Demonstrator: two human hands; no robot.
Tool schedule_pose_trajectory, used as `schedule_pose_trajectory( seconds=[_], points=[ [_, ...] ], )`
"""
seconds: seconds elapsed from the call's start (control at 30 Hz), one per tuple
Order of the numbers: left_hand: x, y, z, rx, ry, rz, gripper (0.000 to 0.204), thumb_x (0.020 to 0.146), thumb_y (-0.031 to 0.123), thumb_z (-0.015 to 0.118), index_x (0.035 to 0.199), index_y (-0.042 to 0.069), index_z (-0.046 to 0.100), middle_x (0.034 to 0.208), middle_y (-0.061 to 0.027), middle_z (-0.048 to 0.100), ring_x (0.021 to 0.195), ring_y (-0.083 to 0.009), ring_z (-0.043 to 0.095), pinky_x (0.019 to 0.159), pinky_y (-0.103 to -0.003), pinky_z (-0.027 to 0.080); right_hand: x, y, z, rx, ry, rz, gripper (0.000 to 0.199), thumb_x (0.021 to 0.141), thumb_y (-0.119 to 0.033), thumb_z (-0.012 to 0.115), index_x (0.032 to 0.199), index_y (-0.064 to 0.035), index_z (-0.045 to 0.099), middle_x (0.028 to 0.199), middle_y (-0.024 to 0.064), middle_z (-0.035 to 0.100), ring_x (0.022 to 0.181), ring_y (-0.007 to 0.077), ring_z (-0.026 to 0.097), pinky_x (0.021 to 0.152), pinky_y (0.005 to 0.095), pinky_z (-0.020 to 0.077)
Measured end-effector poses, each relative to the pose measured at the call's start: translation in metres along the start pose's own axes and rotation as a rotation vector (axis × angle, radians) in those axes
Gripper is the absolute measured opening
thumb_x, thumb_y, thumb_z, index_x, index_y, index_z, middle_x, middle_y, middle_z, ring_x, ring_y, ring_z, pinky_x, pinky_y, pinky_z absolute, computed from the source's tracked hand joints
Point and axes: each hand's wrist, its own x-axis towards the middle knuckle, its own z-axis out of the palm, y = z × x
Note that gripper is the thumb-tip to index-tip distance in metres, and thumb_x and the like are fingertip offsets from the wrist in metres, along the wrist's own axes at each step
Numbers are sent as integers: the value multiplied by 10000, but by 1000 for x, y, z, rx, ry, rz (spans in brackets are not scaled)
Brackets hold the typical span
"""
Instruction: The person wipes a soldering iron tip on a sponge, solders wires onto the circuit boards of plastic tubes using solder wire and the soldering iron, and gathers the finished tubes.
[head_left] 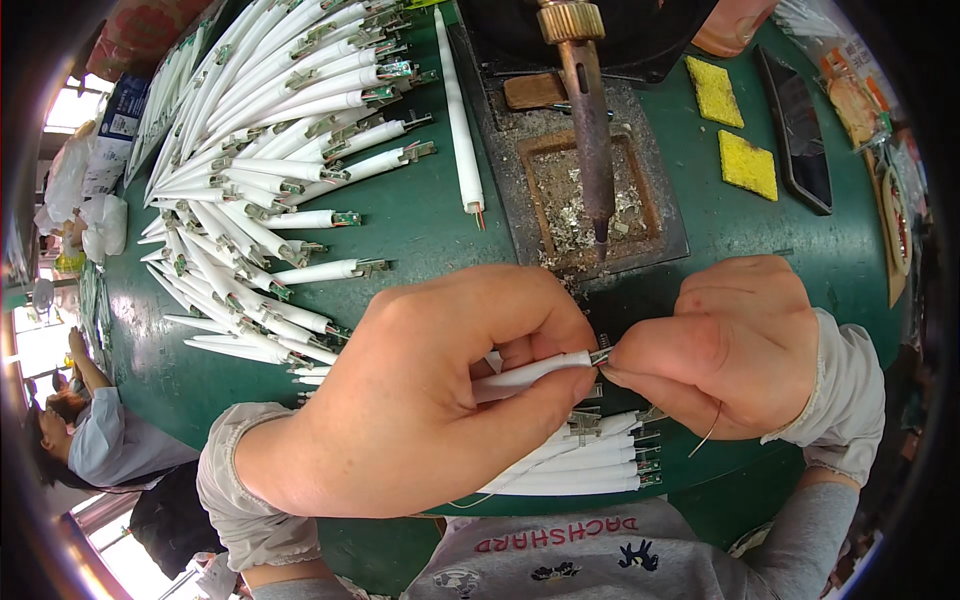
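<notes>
My left hand [430, 390] is closed around a slim white tube [530, 376], thumb and fingers gripping it near its right end. A small metal and circuit-board tip sticks out of that end. My right hand [735, 345] is closed in a pinch right at this tip. A thin wire [707, 432] hangs out below its fingers; what else the pinch covers is hidden. Beyond both hands, a soldering iron [592, 150] with a brass collar points downward over a residue-filled metal tray [660, 200]. Under my hands, near the table edge, lies a row of similar white tubes [590, 470].
A large fanned pile of white tubes [290, 160] covers the left of the green table. One tube [460, 120] lies alone beside the tray. Two yellow sponges [748, 165] and a dark phone [793, 125] lie at right. Another person [125, 435] sits at far left.
</notes>
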Motion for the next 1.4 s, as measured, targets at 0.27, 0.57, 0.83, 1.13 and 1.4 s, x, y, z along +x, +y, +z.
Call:
schedule_pose_trajectory(
  seconds=[0.27, 0.57, 0.83, 1.13, 1.4],
  points=[
    [1, -4, -1, 111, 10, 138, 149, 752, -27, 651, 881, -23, 576, 844, -69, 550, 747, -98, 534, 577, -206, 419, 1, 2, 1, -17, -32, -36, 250, 636, -26, 719, 836, -36, 569, 534, 11, 498, 372, 166, 459, 348, 275, 319],
    [-1, 3, -6, 307, -42, 198, 135, 754, -25, 641, 875, -15, 582, 836, -69, 562, 718, -100, 531, 554, -214, 416, -3, 2, 3, 17, -51, -27, 232, 653, -22, 701, 838, -26, 562, 545, 10, 511, 388, 169, 483, 352, 278, 331],
    [-3, 3, -4, 46, 1, -18, 125, 784, -13, 629, 902, -35, 591, 873, -65, 561, 788, -90, 540, 666, -209, 445, 9, 0, -11, 278, -127, 283, 209, 684, -92, 688, 859, -18, 600, 407, -51, 351, 318, 59, 348, 343, 219, 249],
    [-2, -1, -3, 20, 58, 17, 137, 777, -12, 642, 904, -42, 601, 876, -78, 572, 778, -101, 545, 647, -205, 432, 8, 1, -10, 118, -179, 275, 159, 726, -119, 696, 829, -30, 613, 434, -34, 428, 332, 86, 409, 355, 229, 290],
    [-1, 0, 0, 44, 74, 56, 130, 766, -27, 645, 885, -49, 598, 876, -95, 575, 783, -116, 551, 648, -210, 431, 4, 2, -7, 161, -118, 287, 166, 737, -121, 700, 834, -23, 608, 446, -11, 472, 335, 98, 438, 358, 232, 311]
  ],
)
